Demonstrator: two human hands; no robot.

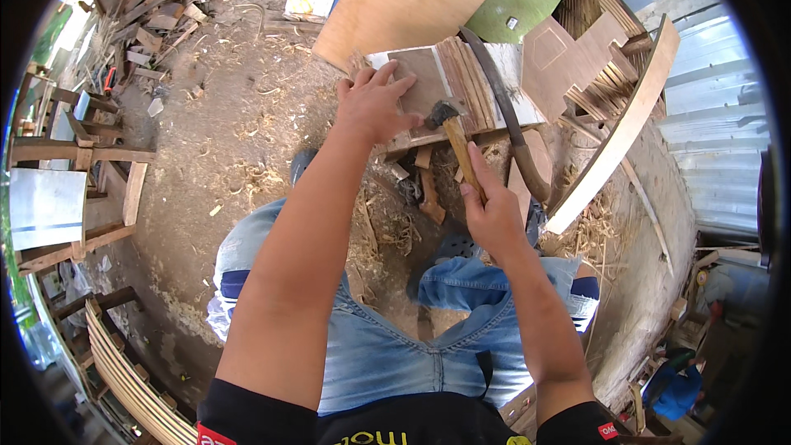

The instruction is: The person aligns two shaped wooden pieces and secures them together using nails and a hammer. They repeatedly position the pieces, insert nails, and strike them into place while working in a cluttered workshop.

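Head | hammer [460,148], clasped, juts forward from right grip [495,214] | left grip [371,107] splayed, seemingly on board [426,82]

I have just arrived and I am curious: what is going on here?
One person is at work. The right hand holds a dark-headed, wooden-handled hammer, its head over a flat brown wooden board; whether they touch is unclear. The left hand is spread over the board's left part, thumb close to the hammer head. A long, dark, curved strip lies to the board's right.

Yellow lettering [372,438] on blk shirt [437,422], wht letters [608,430] on red patches [206,433], both slvs [257,412].
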